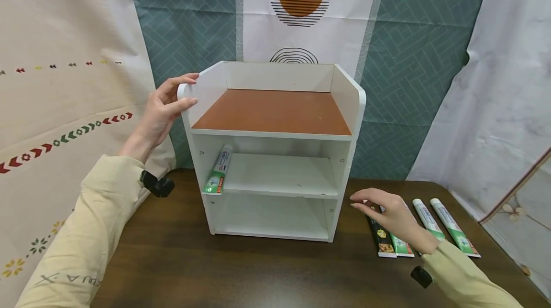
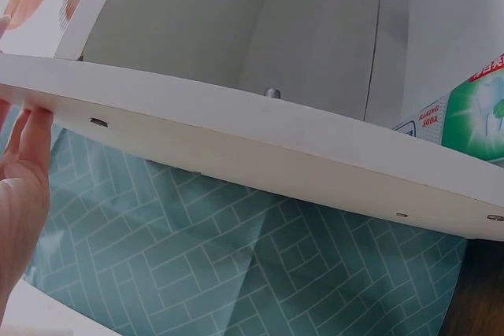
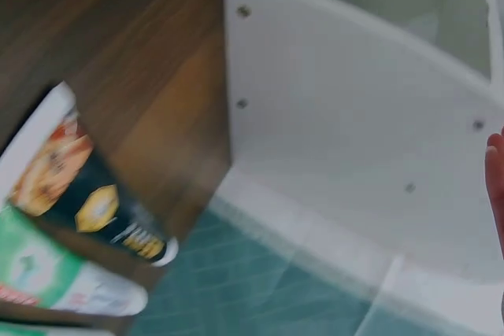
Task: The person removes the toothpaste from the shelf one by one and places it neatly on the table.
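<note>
A white shelf unit (image 1: pixel 275 135) with a brown top board stands upright on the table. My left hand (image 1: pixel 160 107) grips the upper front corner of its left side panel, thumb and fingers on either side. One green and white toothpaste tube (image 1: pixel 219 170) lies at the left end of the middle shelf, and its printed end (image 2: pixel 476 112) shows in the left wrist view. To the right of the unit, my right hand (image 1: pixel 389 212) hovers with bent fingers and holds nothing. It partly covers a black sauce-like tube (image 3: pixel 87 186) and a green and white tube (image 1: pixel 403 246).
Two more green and white tubes, one nearer (image 1: pixel 428 219) and one outermost (image 1: pixel 455 226), lie on the right of the dark wooden table (image 1: pixel 241 269). Patterned cloths (image 1: pixel 422 59) hang behind and at both sides. The bottom shelf (image 1: pixel 271 219) lies below the middle one.
</note>
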Tool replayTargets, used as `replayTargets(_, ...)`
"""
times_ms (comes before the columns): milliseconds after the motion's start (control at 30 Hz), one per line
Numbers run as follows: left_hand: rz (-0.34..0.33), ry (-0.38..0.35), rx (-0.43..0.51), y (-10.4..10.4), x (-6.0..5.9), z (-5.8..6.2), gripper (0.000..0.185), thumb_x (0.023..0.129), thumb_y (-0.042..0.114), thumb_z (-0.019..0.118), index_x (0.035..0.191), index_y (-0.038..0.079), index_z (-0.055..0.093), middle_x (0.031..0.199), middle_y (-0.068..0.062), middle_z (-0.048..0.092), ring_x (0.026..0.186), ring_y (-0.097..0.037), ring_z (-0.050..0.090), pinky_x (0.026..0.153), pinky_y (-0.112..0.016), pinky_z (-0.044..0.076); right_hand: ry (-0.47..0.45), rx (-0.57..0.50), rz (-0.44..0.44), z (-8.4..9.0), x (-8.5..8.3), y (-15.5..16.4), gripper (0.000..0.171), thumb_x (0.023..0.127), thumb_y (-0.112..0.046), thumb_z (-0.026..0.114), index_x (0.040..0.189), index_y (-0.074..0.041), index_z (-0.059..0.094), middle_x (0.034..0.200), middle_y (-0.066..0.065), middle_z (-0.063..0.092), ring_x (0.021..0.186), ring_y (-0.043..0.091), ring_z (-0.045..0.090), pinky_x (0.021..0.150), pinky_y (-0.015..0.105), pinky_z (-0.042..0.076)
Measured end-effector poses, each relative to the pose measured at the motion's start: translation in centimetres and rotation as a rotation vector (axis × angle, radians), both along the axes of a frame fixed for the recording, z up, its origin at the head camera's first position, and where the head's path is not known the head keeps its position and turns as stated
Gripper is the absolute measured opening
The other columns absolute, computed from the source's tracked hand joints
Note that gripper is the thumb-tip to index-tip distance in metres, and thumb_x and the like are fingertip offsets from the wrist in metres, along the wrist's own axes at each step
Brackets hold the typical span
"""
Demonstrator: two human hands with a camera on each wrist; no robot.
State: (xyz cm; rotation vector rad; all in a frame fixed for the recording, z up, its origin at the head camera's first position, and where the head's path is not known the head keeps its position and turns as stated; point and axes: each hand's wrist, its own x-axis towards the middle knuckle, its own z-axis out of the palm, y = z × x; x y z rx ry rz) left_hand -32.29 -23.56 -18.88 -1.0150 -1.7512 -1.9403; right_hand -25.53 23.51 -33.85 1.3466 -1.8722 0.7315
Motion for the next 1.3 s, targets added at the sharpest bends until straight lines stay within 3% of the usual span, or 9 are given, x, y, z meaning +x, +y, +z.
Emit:
replayTargets(167, 0.002, 0.001, 0.001, -0.1, 0.0, 0.0, 0.033, 0.083, -0.008, 0.057, 0.113, 0.005, 0.059, 0.135, -0.012, 0.038, 0.117, -0.030, 0.033, 0.082, -0.029, 0.042, 0.002, 0.015, 0.091, 1.0, 0.4, -2.5, 0.023, 0.091, -0.020, 0.055, 0.096, 0.000, 0.064, 0.087, 0.012, 0.062, 0.070, 0.021, 0.060, 0.066, 0.019, 0.046)
replayTargets(367, -0.009, -0.004, 0.004, 0.0, 0.0, 0.0, 0.032, 0.083, -0.008, 0.058, 0.113, 0.004, 0.059, 0.135, -0.012, 0.038, 0.117, -0.030, 0.033, 0.081, -0.029, 0.042, 0.012, 0.035, 0.141, 0.0, -1.2, -4.0, 0.020, 0.089, -0.017, 0.059, 0.099, -0.001, 0.064, 0.091, 0.012, 0.062, 0.073, 0.020, 0.060, 0.064, 0.020, 0.047)
replayTargets(533, -0.013, 0.001, 0.002, 0.0, 0.0, -0.1, 0.032, 0.083, -0.008, 0.058, 0.113, 0.004, 0.058, 0.135, -0.012, 0.038, 0.116, -0.030, 0.034, 0.080, -0.029, 0.042, -0.006, 0.051, 0.163, -0.1, -1.9, -5.2, 0.019, 0.087, -0.014, 0.061, 0.103, -0.003, 0.063, 0.097, 0.011, 0.061, 0.080, 0.020, 0.060, 0.062, 0.023, 0.048)
replayTargets(800, -0.014, 0.002, 0.004, -0.1, -0.1, 0.0, 0.032, 0.083, -0.008, 0.058, 0.113, 0.004, 0.059, 0.135, -0.012, 0.037, 0.116, -0.030, 0.035, 0.079, -0.029, 0.043, 0.029, 0.039, 0.155, 1.2, -2.8, -8.5, 0.023, 0.088, -0.019, 0.061, 0.099, 0.000, 0.064, 0.100, 0.006, 0.061, 0.088, 0.018, 0.058, 0.071, 0.026, 0.048)
replayTargets(1033, -0.013, 0.002, 0.001, -0.2, -0.1, -0.1, 0.032, 0.083, -0.007, 0.058, 0.113, 0.004, 0.059, 0.135, -0.012, 0.037, 0.116, -0.030, 0.035, 0.080, -0.030, 0.042, -0.126, 0.012, 0.176, 1.5, -4.2, -11.3, 0.030, 0.073, 0.002, 0.072, 0.102, -0.002, 0.063, 0.098, 0.008, 0.061, 0.086, 0.021, 0.059, 0.068, 0.029, 0.049)
replayTargets(1100, -0.010, 0.003, -0.001, -0.2, -0.1, -0.1, 0.032, 0.083, -0.007, 0.058, 0.113, 0.004, 0.059, 0.135, -0.012, 0.037, 0.117, -0.030, 0.034, 0.080, -0.029, 0.042, -0.175, 0.003, 0.180, 1.5, -4.6, -12.4, 0.030, 0.074, 0.002, 0.072, 0.103, -0.002, 0.063, 0.097, 0.010, 0.061, 0.085, 0.022, 0.059, 0.068, 0.028, 0.049)
replayTargets(1200, -0.016, 0.001, 0.004, -0.2, -0.1, 0.0, 0.032, 0.083, -0.007, 0.058, 0.113, 0.004, 0.059, 0.135, -0.012, 0.037, 0.117, -0.030, 0.034, 0.081, -0.029, 0.042, -0.252, -0.014, 0.199, 2.6, -3.9, -14.3, 0.028, 0.075, 0.005, 0.070, 0.102, 0.000, 0.063, 0.095, 0.012, 0.061, 0.081, 0.027, 0.059, 0.067, 0.032, 0.049)
replayTargets(1300, -0.022, 0.002, 0.006, -0.1, -0.1, 0.0, 0.032, 0.083, -0.008, 0.058, 0.113, 0.003, 0.059, 0.135, -0.012, 0.037, 0.117, -0.030, 0.034, 0.081, -0.028, 0.042, -0.342, -0.014, 0.194, 2.8, -3.9, -15.8, 0.026, 0.078, 0.002, 0.068, 0.103, -0.001, 0.063, 0.096, 0.009, 0.060, 0.081, 0.024, 0.059, 0.068, 0.032, 0.049)
